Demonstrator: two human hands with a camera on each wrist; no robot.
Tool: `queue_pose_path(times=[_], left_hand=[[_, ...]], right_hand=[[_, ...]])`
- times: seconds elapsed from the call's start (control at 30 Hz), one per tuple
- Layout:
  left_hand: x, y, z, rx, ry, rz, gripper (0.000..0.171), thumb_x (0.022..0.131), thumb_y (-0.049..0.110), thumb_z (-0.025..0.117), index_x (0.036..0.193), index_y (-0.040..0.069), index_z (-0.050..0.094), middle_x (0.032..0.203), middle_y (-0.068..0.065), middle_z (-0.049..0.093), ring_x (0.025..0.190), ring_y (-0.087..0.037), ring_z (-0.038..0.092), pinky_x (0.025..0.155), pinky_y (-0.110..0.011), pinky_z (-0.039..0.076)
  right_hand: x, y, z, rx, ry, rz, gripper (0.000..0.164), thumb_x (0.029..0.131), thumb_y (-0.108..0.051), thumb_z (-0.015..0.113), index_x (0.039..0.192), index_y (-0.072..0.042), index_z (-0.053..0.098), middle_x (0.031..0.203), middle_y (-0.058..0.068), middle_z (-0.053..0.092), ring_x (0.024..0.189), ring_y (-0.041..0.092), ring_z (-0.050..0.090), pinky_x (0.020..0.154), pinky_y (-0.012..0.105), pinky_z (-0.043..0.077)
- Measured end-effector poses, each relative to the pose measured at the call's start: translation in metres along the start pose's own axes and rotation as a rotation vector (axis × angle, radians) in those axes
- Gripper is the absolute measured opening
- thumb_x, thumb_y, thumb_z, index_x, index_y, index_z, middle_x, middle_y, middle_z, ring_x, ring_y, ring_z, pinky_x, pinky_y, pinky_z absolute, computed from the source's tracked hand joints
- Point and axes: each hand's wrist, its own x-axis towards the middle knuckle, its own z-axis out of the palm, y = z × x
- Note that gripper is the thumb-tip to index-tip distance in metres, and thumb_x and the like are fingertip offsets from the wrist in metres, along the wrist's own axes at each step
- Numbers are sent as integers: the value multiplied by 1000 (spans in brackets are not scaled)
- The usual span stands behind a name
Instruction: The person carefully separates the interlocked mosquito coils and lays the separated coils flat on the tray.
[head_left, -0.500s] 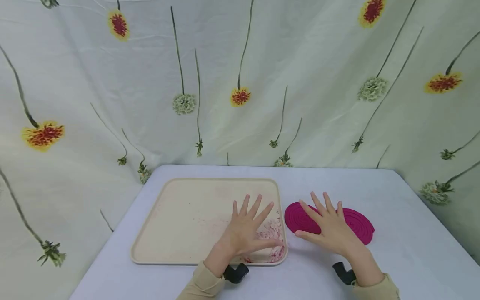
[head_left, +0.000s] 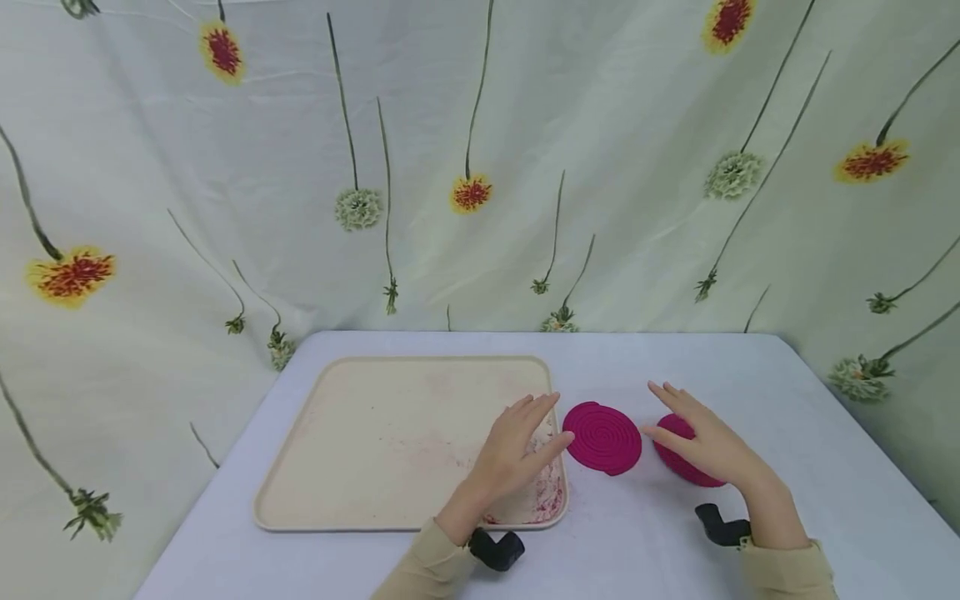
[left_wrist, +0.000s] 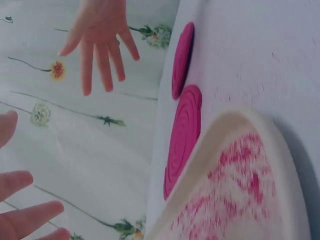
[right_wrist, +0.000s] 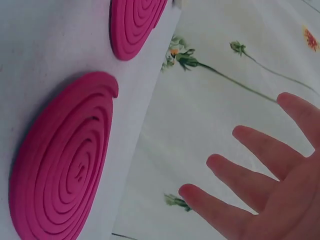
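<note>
Two flat magenta coils, wound in spirals, lie side by side on the white table. The left coil point(head_left: 603, 438) shows whole beside the tray; the right coil point(head_left: 686, 467) is partly hidden by a hand in the head view. My left hand point(head_left: 508, 450) hovers over the right end of the cream tray point(head_left: 360, 442), fingers straight, holding nothing. Above the right coil is my right hand point(head_left: 708, 437), its fingers extended and spread, also holding nothing. In the right wrist view that coil point(right_wrist: 65, 165) lies apart from the fingers point(right_wrist: 225, 210).
Magenta smears point(left_wrist: 240, 185) mark the tray's near right corner. A black wrist mount sits on each wrist, the left one point(head_left: 497, 550) near the tray's front edge. Behind the table point(head_left: 630, 550) hangs a flower-printed cloth point(head_left: 637, 167).
Both hands have turned from palms-down, wide-spread fingers to a more sideways pose. They have shifted slightly right, uncovering the left coil. The coils and tray have stayed in place.
</note>
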Motion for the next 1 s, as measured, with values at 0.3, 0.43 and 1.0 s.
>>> queue_pose_path(times=[0.3,0.43,1.0], left_hand=[[21,39,39,-437,111,-166,41,92,36,57,125,12,57,122,-3,60,114,-17,54,93,-35,47],[30,47,58,-659,135,-277,29,90,24,63,114,8,62,106,-4,65,100,-14,60,85,-26,49],[48,75,131,-950,189,-676,16,82,2,66,99,2,63,79,1,61,71,-18,64,63,-32,57]], right_hand=[[-1,65,-5,144,48,106,64,93,-53,45,144,-14,38,142,22,38,127,47,33,89,69,36],[9,126,12,202,95,114,77,87,-68,40,144,-17,39,144,17,39,130,43,32,89,69,36],[-15,92,-3,302,176,316,64,98,-41,45,137,8,37,137,33,37,123,46,37,95,58,39]])
